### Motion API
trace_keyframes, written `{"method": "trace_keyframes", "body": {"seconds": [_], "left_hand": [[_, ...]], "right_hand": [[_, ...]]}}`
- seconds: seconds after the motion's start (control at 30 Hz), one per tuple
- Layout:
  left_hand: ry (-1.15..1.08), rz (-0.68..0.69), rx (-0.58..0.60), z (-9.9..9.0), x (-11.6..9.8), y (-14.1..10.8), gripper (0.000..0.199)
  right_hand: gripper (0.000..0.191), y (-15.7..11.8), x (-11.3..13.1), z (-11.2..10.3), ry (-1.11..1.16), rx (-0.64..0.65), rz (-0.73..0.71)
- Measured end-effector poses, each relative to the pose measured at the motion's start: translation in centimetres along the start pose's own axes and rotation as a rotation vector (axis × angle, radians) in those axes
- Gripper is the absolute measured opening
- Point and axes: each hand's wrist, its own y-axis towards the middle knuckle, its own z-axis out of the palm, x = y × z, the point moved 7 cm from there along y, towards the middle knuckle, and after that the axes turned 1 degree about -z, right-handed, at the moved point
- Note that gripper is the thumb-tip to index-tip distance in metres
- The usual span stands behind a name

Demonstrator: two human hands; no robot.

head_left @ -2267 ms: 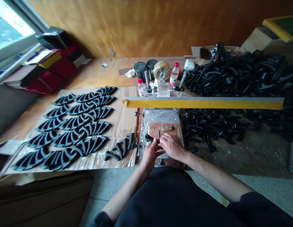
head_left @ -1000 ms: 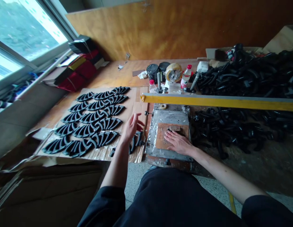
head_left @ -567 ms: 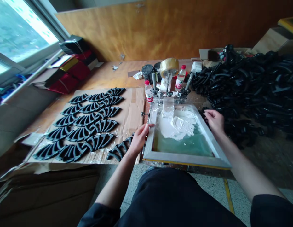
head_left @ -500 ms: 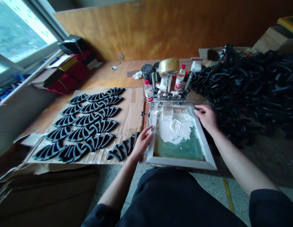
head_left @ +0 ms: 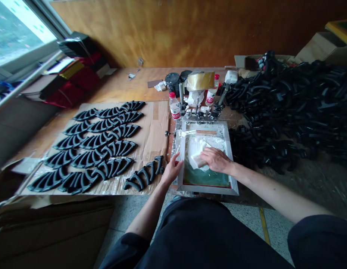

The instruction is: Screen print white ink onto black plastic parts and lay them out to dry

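A silver-edged screen printing frame (head_left: 209,189) lies at the table's front, with green mesh and thick white ink (head_left: 196,141) spread over its upper part. Inside it, my right hand (head_left: 216,160) is closed on a squeegee (head_left: 198,160), a pale flat blade smeared with white, tilted against the inked mesh. My left hand (head_left: 172,170) is at the frame's left edge, thumb and forefinger apart, nothing seen in it; whether it touches the edge is unclear. Just left of that hand is a short row of curved black parts (head_left: 144,175).
Fan-like rows of black parts (head_left: 92,158) cover a cardboard sheet (head_left: 155,129). On the right lies a large heap of black parts (head_left: 291,101). Behind the frame stand metal clamps (head_left: 200,114), a tape roll (head_left: 200,80), red-capped bottles (head_left: 174,106) and dark tubs (head_left: 172,83).
My right hand has left the frame's right edge, moved inward and taken hold of the squeegee, now nearer to me. The frame looks lower and flatter. My left hand remains at the left edge.
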Motion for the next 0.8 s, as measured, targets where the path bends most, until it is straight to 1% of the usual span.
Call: {"method": "trace_keyframes", "body": {"seconds": [0.07, 0.13, 0.17, 0.2, 0.27, 0.33, 0.4, 0.47, 0.53, 0.57, 0.63, 0.7, 0.77, 0.8], "left_hand": [[-0.005, -0.004, 0.002, 0.1, 0.1, 0.0, 0.061], [-0.005, -0.004, -0.004, 0.0, 0.1, 0.0, 0.061], [-0.005, -0.002, -0.005, 0.0, 0.0, 0.0, 0.061], [-0.005, 0.001, -0.004, 0.0, -0.1, -0.1, 0.061], [-0.006, 0.004, 0.001, -0.1, -0.3, -0.2, 0.060], [-0.009, 0.000, 0.002, -0.2, -0.5, -0.3, 0.060], [-0.017, -0.009, -0.002, -0.3, -0.6, -0.3, 0.060], [-0.024, -0.019, -0.001, -0.3, -0.6, -0.3, 0.062], [-0.026, -0.027, 0.013, -0.2, -0.7, -0.3, 0.064], [-0.030, -0.025, 0.024, -0.2, -0.8, -0.4, 0.065], [-0.065, -0.016, 0.052, -0.3, -1.5, -0.7, 0.068], [-0.128, -0.007, 0.078, -0.8, -2.8, -1.3, 0.073], [-0.205, 0.007, 0.085, -1.6, -4.8, -2.2, 0.073], [-0.240, 0.017, 0.074, -2.1, -5.9, -2.6, 0.070]], "right_hand": [[0.026, -1.0, 0.6, -0.3, 0.037, 0.059, -0.085], [0.020, -1.0, 0.2, -0.6, 0.092, 0.097, -0.065], [0.017, -0.7, -0.3, -0.7, 0.111, 0.083, -0.019], [0.014, -0.3, -0.7, -0.9, 0.116, 0.044, 0.036], [0.016, -0.1, -0.9, -0.9, 0.083, -0.073, 0.108], [0.024, -0.6, 0.1, -0.3, 0.043, -0.147, 0.088], [0.027, -1.4, 1.2, 0.5, 0.052, -0.139, 0.043], [0.020, -1.7, 1.3, 0.6, 0.096, -0.108, 0.064], [0.015, -0.9, 0.1, -0.5, 0.130, -0.126, 0.166], [0.020, -0.1, -0.9, -1.3, 0.135, -0.156, 0.230], [0.039, 1.8, -3.2, -3.4, 0.126, -0.223, 0.349], [0.055, 3.1, -5.6, -5.6, 0.111, -0.256, 0.435], [0.057, 2.9, -8.4, -7.9, 0.116, -0.300, 0.508], [0.053, 1.9, -10.0, -9.1, 0.124, -0.355, 0.552]]}}
